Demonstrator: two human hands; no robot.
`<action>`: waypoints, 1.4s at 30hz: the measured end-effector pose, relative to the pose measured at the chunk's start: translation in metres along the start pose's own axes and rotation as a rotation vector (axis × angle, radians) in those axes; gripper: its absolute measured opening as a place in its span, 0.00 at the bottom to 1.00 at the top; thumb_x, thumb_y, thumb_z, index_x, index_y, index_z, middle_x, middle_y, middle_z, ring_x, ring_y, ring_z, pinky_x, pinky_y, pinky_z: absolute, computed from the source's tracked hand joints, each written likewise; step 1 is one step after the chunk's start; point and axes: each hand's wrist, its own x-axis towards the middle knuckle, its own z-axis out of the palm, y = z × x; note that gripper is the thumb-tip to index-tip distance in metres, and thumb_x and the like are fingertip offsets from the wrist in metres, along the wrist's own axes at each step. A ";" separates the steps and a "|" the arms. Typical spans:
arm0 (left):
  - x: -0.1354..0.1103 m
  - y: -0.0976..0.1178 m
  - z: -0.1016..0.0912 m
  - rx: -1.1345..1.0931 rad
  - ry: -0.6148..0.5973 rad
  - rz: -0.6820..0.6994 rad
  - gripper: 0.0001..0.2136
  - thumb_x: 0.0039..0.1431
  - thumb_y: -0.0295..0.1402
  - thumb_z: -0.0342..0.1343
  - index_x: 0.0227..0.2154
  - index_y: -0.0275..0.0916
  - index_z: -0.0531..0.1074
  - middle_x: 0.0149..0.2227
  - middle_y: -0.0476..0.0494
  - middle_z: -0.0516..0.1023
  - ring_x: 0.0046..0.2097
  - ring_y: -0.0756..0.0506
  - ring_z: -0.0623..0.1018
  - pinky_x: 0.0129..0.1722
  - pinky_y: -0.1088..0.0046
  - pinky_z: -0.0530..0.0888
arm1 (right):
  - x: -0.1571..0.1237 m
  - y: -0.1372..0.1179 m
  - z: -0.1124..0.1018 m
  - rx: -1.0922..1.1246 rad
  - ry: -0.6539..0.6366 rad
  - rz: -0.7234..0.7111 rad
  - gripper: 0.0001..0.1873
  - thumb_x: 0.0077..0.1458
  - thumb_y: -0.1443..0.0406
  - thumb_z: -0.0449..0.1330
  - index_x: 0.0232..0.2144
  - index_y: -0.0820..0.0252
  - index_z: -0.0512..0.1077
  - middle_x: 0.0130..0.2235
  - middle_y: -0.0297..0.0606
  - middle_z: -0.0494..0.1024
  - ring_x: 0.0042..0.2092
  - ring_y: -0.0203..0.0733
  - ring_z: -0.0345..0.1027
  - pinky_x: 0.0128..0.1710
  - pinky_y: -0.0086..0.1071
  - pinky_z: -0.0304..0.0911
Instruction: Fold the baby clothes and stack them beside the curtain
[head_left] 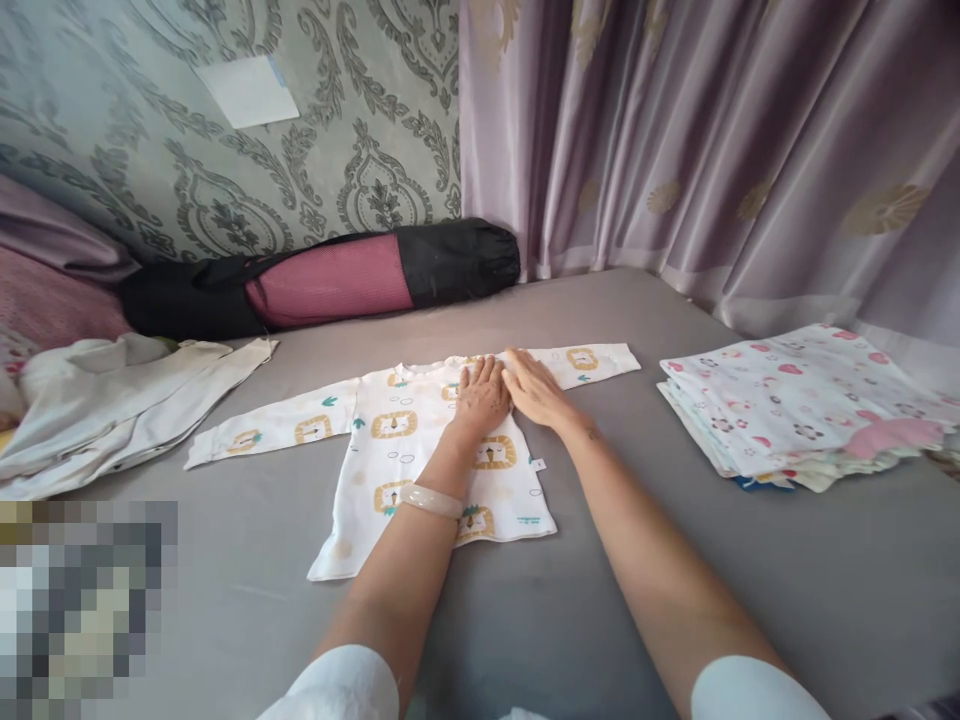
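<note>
A small white long-sleeved shirt [420,470] with yellow lion faces lies spread on the grey sheet, its sleeves stretched out to both sides and its neckline at the far end. Flat on the upper right of its chest rests my left hand [481,395], fingers extended; a pale bangle [431,501] circles that wrist. Right beside it, my right hand [534,388] touches the shirt where the right-hand sleeve joins the body, with its fingers stretched out. Neither hand grips anything.
Folded printed cloths [795,400] are stacked at the right. Pale clothes [112,400] lie heaped at the left. A black and pink rolled bag [330,280] runs along the patterned wall, beside a purple curtain [675,130]. The grey sheet [750,570] covers the surface.
</note>
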 end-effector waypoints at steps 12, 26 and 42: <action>0.000 -0.003 0.003 -0.061 0.074 -0.010 0.23 0.67 0.38 0.41 0.63 0.39 0.61 0.67 0.35 0.58 0.69 0.36 0.55 0.66 0.48 0.50 | 0.002 0.051 -0.002 -0.209 -0.005 0.359 0.33 0.66 0.56 0.38 0.68 0.65 0.51 0.71 0.47 0.46 0.71 0.50 0.34 0.68 0.51 0.32; -0.010 0.007 -0.019 -0.127 -0.083 -0.069 0.21 0.65 0.35 0.47 0.59 0.37 0.63 0.66 0.30 0.60 0.68 0.34 0.57 0.65 0.49 0.53 | -0.001 0.033 -0.026 -0.056 0.142 0.150 0.19 0.58 0.69 0.52 0.49 0.58 0.74 0.54 0.45 0.75 0.57 0.47 0.65 0.62 0.44 0.51; -0.157 0.078 -0.059 -0.039 -0.284 0.171 0.20 0.57 0.49 0.59 0.43 0.40 0.69 0.43 0.41 0.73 0.46 0.41 0.73 0.44 0.65 0.71 | -0.005 0.017 -0.031 0.009 -0.211 0.007 0.13 0.51 0.73 0.57 0.36 0.58 0.78 0.42 0.37 0.80 0.41 0.37 0.71 0.37 0.25 0.59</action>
